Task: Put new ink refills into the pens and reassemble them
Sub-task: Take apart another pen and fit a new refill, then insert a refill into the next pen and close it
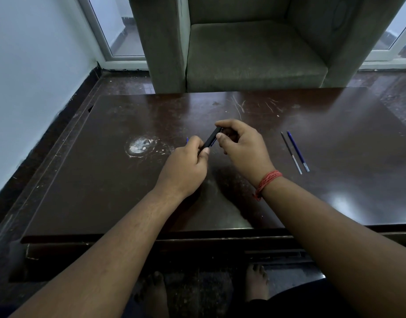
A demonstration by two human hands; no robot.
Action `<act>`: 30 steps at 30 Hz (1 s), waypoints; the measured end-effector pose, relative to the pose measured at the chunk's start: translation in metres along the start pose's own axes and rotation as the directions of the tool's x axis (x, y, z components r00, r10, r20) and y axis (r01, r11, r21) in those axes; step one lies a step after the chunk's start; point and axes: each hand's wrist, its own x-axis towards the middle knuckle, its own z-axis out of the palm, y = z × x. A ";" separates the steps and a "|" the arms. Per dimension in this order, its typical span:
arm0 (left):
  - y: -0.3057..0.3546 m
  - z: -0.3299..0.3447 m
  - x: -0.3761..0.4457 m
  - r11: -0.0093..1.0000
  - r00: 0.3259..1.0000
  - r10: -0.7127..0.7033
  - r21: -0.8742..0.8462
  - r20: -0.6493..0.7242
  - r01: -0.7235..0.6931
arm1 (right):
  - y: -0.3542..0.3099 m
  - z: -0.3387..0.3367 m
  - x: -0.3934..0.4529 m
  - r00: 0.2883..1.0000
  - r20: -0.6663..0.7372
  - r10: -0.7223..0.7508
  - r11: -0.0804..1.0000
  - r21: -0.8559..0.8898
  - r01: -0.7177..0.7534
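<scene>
Both hands meet above the middle of the dark brown bench (105,180), sharing one black pen (211,139) that slants from lower left to upper right. The left hand (186,166) has its fingers (195,143) clenched round the lower end of the pen, thumb pressed against the barrel. The right hand (241,145) grasps the upper end, thumb and forefinger pinching it while the other fingers curl in behind. A small blue tip (187,140) shows just past the left knuckles; what it belongs to cannot be told. A red thread band (267,183) circles the right wrist. Toward the right edge of the bench, well apart from the hands, two thin refills lie side by side and nearly parallel: a black refill (290,152) and, just beside it on the right, a blue refill (297,151), both pointing toward the near edge. A pale scuffed patch (139,146) marks the bench left of the hands. A grey-green armchair (254,53) stands beyond the far edge.
</scene>
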 end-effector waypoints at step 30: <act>-0.046 -0.021 0.013 0.887 0.929 -0.293 0.300 -0.225 0.352 | 0.016 -0.037 0.013 0.985 -0.136 0.105 0.991 -0.068 -0.115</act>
